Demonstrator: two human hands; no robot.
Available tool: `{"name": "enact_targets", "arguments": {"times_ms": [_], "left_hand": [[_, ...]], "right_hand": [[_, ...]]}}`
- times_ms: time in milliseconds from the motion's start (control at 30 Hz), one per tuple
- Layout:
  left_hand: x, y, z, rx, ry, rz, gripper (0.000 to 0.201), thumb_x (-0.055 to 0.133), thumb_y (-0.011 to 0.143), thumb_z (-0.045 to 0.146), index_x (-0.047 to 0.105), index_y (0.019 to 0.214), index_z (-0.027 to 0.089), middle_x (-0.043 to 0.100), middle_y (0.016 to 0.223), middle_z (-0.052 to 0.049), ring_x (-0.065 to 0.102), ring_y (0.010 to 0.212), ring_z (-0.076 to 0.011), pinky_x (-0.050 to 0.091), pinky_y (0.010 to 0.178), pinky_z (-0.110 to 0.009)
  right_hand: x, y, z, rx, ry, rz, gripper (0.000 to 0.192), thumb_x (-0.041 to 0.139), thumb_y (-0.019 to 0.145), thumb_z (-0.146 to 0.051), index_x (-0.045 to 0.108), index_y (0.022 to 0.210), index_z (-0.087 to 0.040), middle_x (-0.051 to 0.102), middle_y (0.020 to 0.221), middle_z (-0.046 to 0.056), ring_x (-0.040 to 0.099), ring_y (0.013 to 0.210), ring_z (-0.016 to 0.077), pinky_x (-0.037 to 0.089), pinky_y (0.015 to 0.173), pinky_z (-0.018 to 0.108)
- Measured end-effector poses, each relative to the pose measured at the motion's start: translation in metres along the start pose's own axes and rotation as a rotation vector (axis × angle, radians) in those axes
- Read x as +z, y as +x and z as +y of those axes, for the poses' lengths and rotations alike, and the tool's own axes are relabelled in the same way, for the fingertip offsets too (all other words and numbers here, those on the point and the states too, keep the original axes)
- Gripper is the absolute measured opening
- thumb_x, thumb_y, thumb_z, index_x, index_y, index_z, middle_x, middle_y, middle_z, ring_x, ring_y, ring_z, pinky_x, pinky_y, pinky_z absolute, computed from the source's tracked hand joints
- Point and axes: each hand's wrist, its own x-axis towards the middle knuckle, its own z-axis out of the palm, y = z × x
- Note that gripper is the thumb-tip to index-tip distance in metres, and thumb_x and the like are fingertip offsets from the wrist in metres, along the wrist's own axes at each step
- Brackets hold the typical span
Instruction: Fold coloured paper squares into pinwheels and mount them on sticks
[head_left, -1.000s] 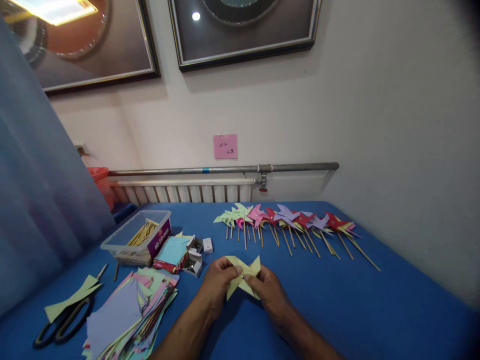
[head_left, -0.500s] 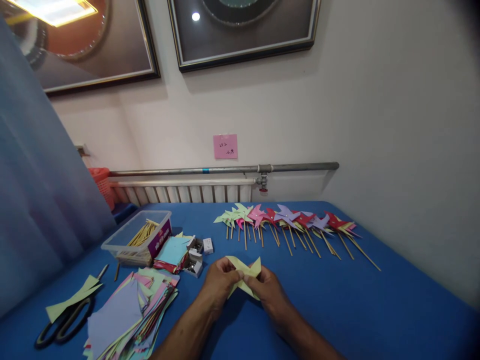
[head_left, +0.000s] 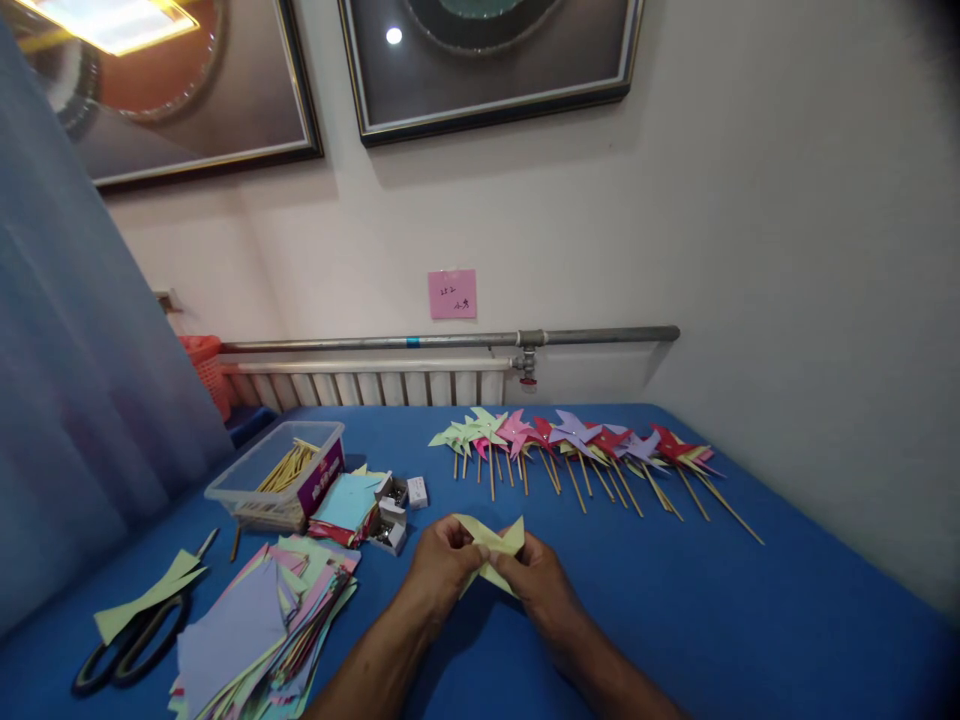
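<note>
Between my two hands is a pale yellow paper pinwheel (head_left: 510,541) with its points folded toward the middle. My left hand (head_left: 442,565) pinches its left side, thumb at the centre. On the right side, my right hand (head_left: 538,574) grips it, its thumb also near the centre. Both sets of fingertips behind the paper are hidden. Just beyond my left hand stand small open boxes of metal pins (head_left: 388,530). A row of finished-looking pinwheels on sticks (head_left: 574,432), in green, pink, red and purple, lies farther back.
At left are a stack of coloured paper (head_left: 232,620), black-handled scissors (head_left: 154,640) under yellow paper pieces, and a clear plastic box (head_left: 225,490) of wooden sticks. Blue squares of paper (head_left: 349,500) lie beside it. A radiator pipe (head_left: 600,335) runs along the wall behind the blue table (head_left: 675,620).
Almost nothing differs; the view has shifted very slightly. Both hands keep their pinch on the yellow paper pinwheel.
</note>
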Motion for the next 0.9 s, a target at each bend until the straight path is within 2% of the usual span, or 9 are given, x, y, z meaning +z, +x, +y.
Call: {"name": "enact_targets", "arguments": {"times_ms": [233, 400, 600, 767, 900], "left_hand": [[0.003, -0.008, 0.012, 0.009, 0.017, 0.001, 0.027, 0.087, 0.05, 0.025, 0.067, 0.067, 0.016, 0.063, 0.056, 0.004, 0.052, 0.051, -0.0101, 0.038, 0.055, -0.024], [0.003, -0.008, 0.012, -0.007, 0.005, 0.014, 0.028, 0.086, 0.049, 0.026, 0.069, 0.069, 0.015, 0.066, 0.058, 0.002, 0.055, 0.052, -0.0116, 0.041, 0.056, -0.025], [0.005, -0.011, 0.015, -0.029, -0.019, -0.007, 0.029, 0.087, 0.048, 0.025, 0.07, 0.068, 0.015, 0.067, 0.059, 0.002, 0.056, 0.053, -0.0117, 0.041, 0.057, -0.024], [0.005, -0.017, 0.021, -0.056, -0.076, -0.037, 0.032, 0.09, 0.055, 0.033, 0.075, 0.075, 0.013, 0.073, 0.065, -0.002, 0.06, 0.056, -0.0134, 0.045, 0.059, -0.025], [0.005, -0.018, 0.022, -0.045, -0.084, -0.041, 0.031, 0.091, 0.052, 0.029, 0.076, 0.075, 0.013, 0.073, 0.066, -0.002, 0.061, 0.057, -0.0135, 0.045, 0.06, -0.025]], "right_hand": [[0.005, -0.012, -0.021, 0.001, 0.024, -0.051, 0.048, 0.091, 0.063, -0.056, 0.078, 0.089, -0.018, 0.079, 0.078, 0.004, 0.069, 0.075, 0.0256, 0.053, 0.07, 0.035], [0.005, -0.02, -0.03, -0.006, 0.012, -0.092, 0.049, 0.089, 0.072, -0.052, 0.081, 0.103, -0.016, 0.083, 0.095, 0.009, 0.074, 0.088, 0.0297, 0.056, 0.077, 0.036], [0.003, -0.015, -0.023, -0.005, -0.013, -0.06, 0.05, 0.09, 0.068, -0.048, 0.08, 0.104, -0.015, 0.083, 0.092, 0.007, 0.074, 0.084, 0.0282, 0.056, 0.078, 0.037], [0.005, -0.019, -0.03, 0.007, 0.002, -0.034, 0.043, 0.088, 0.067, -0.046, 0.079, 0.097, -0.016, 0.082, 0.088, 0.005, 0.072, 0.077, 0.0247, 0.055, 0.072, 0.033], [0.007, -0.02, -0.032, 0.0, 0.005, -0.036, 0.041, 0.088, 0.067, -0.045, 0.079, 0.094, -0.016, 0.082, 0.085, 0.005, 0.072, 0.075, 0.0244, 0.055, 0.072, 0.033]]}}
